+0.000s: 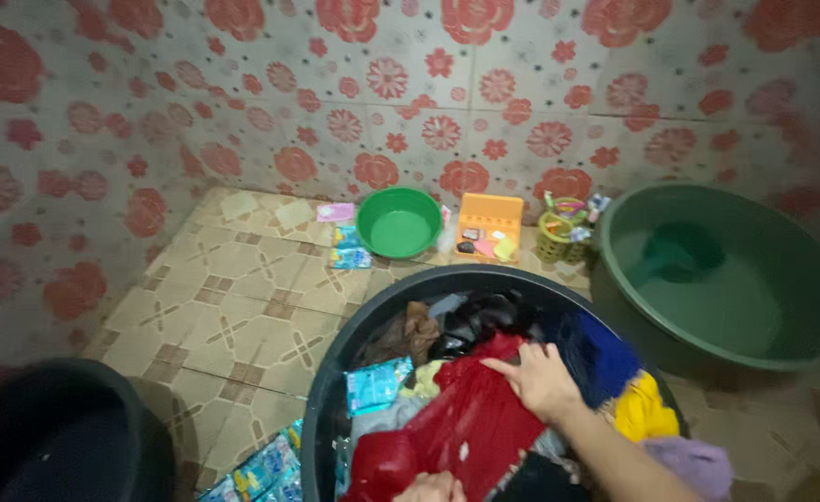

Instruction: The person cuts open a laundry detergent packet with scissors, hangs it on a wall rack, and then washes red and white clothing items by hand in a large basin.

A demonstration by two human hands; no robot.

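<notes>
The fingers [512, 365] of the right hand [542, 379] lie flat and spread on the red cloth [470, 423], near the lower middle of the frame. They press on it from above and do not close around anything; the index finger points to the left of the frame, toward the upper edge of the cloth. The cloth lies directly under these fingers and runs from there down and to the left, so its long axis goes on a diagonal from the centre of the frame to the lower left. The right forearm comes in from the lower right corner, with the wrist almost straight and the palm facing down.

The left hand [433, 487] shows only partly at the bottom edge of the frame, at the lower end of the same red cloth. It touches the cloth, but I cannot tell if its fingers grip it, because most of the hand is cut off. The right hand shows in full and lies nearer to the middle of the cloth.

The cloth lies on top of a pile of laundry inside a dark round basin [321, 386]. Beside it are a blue garment [600, 358] and a yellow one [647, 409] on the right, and a light blue sachet [377, 384] on the left. Further up on the tiled floor [233, 316] stand a small green bowl [398, 221] and an orange box [490, 223], and a big green tub [726, 270] with water is at the right.
</notes>
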